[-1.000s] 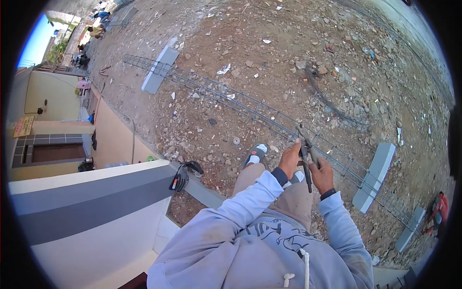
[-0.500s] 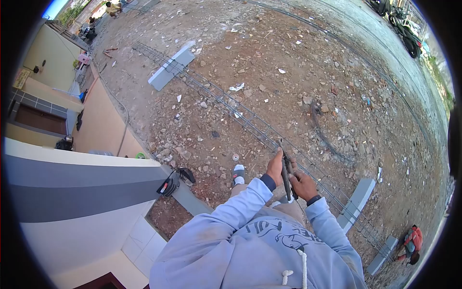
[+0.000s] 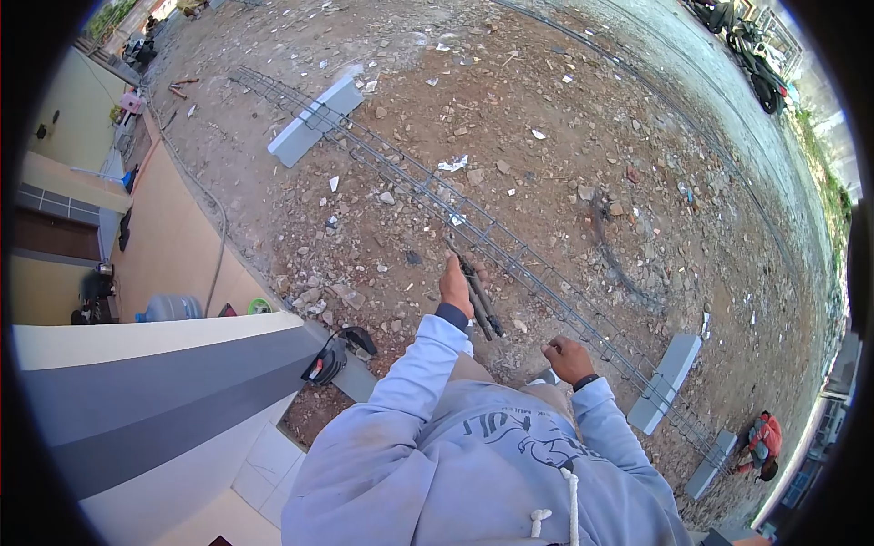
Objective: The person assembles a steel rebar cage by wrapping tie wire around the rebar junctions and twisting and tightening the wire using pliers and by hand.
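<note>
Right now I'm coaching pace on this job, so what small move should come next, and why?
Perhaps bring the right hand to the steel cage to steady it: the left hand holds the pliers-like tool, while the right hand is apart from that tool, with nothing plainly visible in it.

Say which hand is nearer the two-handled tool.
Left: the left hand grips the two-handled tool; the right hand is apart from it, off to the right.

head view | from wearer's head | faces forward, steeply down | torso (image 3: 492, 464) near, ground (image 3: 546, 173) beyond
</note>
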A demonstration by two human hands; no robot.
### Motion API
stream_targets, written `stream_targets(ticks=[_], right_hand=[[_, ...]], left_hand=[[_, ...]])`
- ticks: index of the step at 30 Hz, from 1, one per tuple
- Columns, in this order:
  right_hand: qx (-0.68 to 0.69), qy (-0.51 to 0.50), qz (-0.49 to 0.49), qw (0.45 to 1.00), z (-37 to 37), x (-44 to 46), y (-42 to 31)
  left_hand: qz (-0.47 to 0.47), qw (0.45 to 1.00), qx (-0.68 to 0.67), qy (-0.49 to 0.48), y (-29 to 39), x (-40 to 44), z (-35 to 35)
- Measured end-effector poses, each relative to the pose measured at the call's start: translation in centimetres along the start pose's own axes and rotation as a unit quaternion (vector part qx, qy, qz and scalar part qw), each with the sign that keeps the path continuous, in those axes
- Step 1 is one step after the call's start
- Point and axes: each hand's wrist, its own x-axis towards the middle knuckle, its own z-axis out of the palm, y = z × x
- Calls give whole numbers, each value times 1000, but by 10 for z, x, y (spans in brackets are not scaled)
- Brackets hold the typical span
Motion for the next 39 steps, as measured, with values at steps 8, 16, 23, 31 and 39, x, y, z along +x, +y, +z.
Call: stream_targets(ticks=[8, 16, 23, 31, 39], right_hand=[[-12, 30, 29, 999, -6, 42, -11], [7, -117, 131, 984, 40, 108, 114], [-178, -236, -34, 955, 65, 202, 83], [-51, -146, 4, 988, 17, 407, -84], [-105, -71, -59, 990, -33, 548, -205]], left_hand=[[-58, 997, -57, 19, 12, -3, -40], [-45, 985, -116, 123, 57, 10, -86], [-27, 981, -93, 167, 102, 48, -100], [15, 975, -92, 201, 196, 147, -76], [-30, 981, -97, 163, 248, 249, -63]])
